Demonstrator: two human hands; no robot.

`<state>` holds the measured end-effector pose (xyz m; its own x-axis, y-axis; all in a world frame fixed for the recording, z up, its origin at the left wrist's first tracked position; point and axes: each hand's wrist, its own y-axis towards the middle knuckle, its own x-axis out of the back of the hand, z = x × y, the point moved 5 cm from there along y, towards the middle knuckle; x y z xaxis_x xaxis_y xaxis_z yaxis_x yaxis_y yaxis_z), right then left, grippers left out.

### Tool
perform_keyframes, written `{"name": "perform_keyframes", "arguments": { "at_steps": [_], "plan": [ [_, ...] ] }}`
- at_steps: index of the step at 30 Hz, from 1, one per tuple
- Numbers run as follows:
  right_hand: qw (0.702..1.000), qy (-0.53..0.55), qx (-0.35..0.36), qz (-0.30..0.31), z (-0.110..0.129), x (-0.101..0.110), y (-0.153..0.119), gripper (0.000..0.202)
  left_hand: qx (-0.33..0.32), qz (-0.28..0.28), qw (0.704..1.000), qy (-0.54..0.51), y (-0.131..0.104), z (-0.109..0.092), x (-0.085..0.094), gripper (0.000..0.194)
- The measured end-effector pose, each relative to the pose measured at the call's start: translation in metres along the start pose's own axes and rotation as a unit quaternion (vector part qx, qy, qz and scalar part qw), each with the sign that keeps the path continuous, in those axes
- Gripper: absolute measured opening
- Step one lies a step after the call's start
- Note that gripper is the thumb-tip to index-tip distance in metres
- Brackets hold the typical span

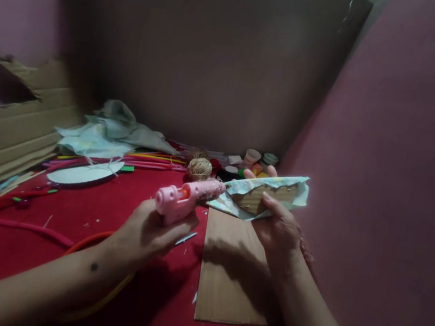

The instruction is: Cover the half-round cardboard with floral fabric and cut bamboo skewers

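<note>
My left hand [157,233] is wrapped round the handle of a pink glue gun [182,199]. The gun's nozzle points right and meets the left end of a piece of cardboard [253,199]. Pale patterned cloth [272,183] is folded over the edges of that cardboard. My right hand [279,225] holds the cloth-edged piece up, thumb on the bare cardboard and fingers behind it. Below the piece, a flat brown cardboard sheet [232,275] lies on the red surface [155,296].
Balls of twine [199,169], small tubs [252,157] and coloured sticks [152,161] lie at the back. Crumpled cloth [111,129] and a white oval [84,172] are at the left, near leaning cardboard [12,125]. A pink wall [395,186] stands at the right.
</note>
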<state>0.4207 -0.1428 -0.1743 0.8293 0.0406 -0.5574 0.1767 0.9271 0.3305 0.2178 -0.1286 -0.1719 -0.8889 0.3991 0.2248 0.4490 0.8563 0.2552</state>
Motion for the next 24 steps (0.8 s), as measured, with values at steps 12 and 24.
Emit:
{"name": "perform_keyframes", "arguments": {
  "at_steps": [12,24],
  "plan": [
    [1.0,-0.012,-0.002,0.013,-0.003,0.007,-0.002,0.061,-0.028,0.004,0.996,0.081,0.001,0.01,-0.001,0.02],
    [1.0,0.001,-0.021,-0.023,-0.006,0.007,-0.003,0.064,-0.067,0.036,0.996,0.044,0.002,0.012,-0.003,0.041]
  ]
}}
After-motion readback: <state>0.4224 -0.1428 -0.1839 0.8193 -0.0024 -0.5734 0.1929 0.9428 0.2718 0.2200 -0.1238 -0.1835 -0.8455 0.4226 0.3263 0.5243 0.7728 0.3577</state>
